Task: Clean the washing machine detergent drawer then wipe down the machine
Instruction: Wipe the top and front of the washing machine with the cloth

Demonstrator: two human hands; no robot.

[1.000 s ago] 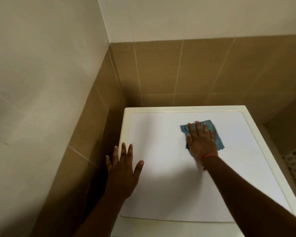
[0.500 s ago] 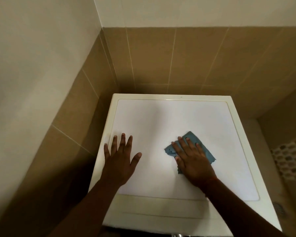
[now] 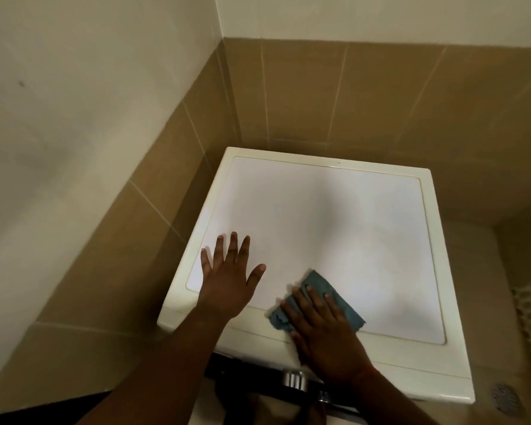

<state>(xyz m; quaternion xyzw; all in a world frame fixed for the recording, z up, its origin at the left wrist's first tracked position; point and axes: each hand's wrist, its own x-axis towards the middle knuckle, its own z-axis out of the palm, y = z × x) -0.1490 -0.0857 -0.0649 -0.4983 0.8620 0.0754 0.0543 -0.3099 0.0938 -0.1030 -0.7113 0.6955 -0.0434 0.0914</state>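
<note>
My right hand (image 3: pixel 325 329) lies flat, fingers straight, pressing the blue cloth (image 3: pixel 319 297) onto the front edge of the washing machine top (image 3: pixel 334 222), while my left hand (image 3: pixel 229 277) rests spread and empty beside it. The cloth looks thin, soft and light, likely to bunch on that smooth, probably slippery panel. I'd keep my palm spread over its middle.

Bare lid (image 3: pixel 334 216) ahead (walls (image 3: pixel 380 96) close)

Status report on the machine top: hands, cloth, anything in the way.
Left hand flat on washing machine top. Right hand flat, pressing blue cloth at front edge. Nothing in the way.
</note>
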